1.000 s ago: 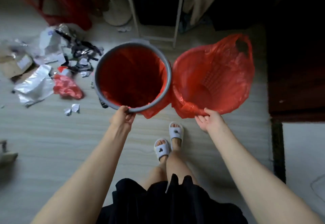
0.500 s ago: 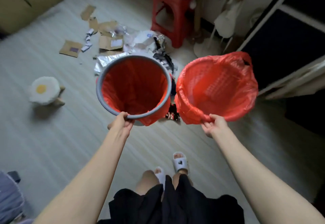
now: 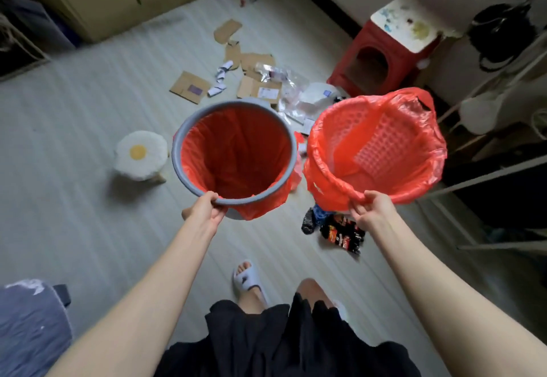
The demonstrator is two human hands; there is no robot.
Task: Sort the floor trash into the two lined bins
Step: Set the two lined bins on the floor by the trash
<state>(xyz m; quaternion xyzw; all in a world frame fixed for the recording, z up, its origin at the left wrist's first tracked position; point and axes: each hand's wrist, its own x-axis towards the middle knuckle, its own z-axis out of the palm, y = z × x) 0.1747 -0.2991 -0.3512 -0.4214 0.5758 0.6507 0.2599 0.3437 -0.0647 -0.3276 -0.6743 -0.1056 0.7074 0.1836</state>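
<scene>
Bins both up off the floor: left hand [image 3: 204, 209] grips the grey-rimmed bin [image 3: 189, 128], right hand [image 3: 373, 209] pinches the red mesh bin [image 3: 393, 139] just beside it, cardboard scraps [image 3: 189, 86] beyond.

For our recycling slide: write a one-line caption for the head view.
Left hand grips the grey-rimmed bin, right hand the red mesh bin, above cardboard scraps and wrappers.

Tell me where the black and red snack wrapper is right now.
In the head view the snack wrapper lies on the floor just below the right hand, under the near edge of the red-bagged basket.
</scene>
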